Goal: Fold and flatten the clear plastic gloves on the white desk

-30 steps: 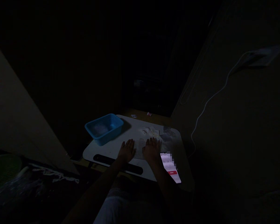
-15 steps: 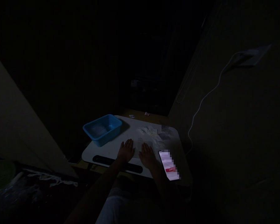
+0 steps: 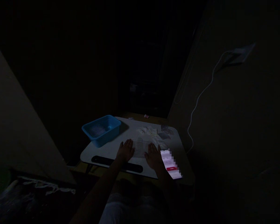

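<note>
A clear plastic sheet or bag [image 3: 140, 149] lies flat on the white table [image 3: 107, 151]; the dim light hides which of the two it is. My left hand [image 3: 126, 150] rests palm down at its left edge, fingers stretched out. On its right edge lies my right hand [image 3: 153, 155], flat too, with the thumb apart. Just right of that hand is a lit phone [image 3: 170, 163]. Several small white packets or crumpled wrappers [image 3: 150, 131] are spread beyond the hands.
A blue plastic basin [image 3: 102, 132] stands at the table's back left. Clear wrappers [image 3: 167, 130] lie at the back right. A white cable [image 3: 200, 95] hangs from a wall socket [image 3: 240, 54]. Along the front edge runs a dark slot [image 3: 102, 160]. The room is very dark.
My right hand has slid right, away from the left one, uncovering more of the clear plastic. My left hand stays nearly in place. The view has shifted slightly.
</note>
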A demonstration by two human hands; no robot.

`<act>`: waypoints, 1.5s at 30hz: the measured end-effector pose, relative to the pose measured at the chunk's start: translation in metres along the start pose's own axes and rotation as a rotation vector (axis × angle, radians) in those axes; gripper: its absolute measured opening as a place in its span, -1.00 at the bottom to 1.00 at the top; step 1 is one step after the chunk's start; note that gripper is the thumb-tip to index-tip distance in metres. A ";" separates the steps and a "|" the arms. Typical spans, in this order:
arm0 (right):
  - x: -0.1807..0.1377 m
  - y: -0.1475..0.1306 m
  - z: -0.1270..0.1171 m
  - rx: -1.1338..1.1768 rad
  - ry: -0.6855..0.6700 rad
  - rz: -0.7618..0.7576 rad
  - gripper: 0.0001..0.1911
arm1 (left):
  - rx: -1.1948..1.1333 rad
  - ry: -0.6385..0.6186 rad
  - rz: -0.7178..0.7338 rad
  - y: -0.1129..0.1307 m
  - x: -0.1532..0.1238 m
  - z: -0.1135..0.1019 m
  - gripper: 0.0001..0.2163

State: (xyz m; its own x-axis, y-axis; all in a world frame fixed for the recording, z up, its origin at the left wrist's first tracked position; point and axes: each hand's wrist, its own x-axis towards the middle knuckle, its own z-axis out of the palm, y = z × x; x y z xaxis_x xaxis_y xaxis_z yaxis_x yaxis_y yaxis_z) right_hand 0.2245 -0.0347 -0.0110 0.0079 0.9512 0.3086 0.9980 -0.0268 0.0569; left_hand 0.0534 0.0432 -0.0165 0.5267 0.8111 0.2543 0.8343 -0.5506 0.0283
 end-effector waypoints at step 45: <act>-0.005 -0.007 -0.008 -0.004 -0.026 0.162 -0.39 | -0.126 0.148 -0.019 -0.002 -0.002 0.004 -0.58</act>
State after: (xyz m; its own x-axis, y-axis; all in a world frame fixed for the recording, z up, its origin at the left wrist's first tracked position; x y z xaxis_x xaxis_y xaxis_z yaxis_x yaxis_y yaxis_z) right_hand 0.2169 -0.0422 -0.0052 0.1707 0.9417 0.2899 0.9832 -0.1819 0.0122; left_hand 0.0511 0.0439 -0.0213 0.4733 0.7892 0.3913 0.8122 -0.5630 0.1530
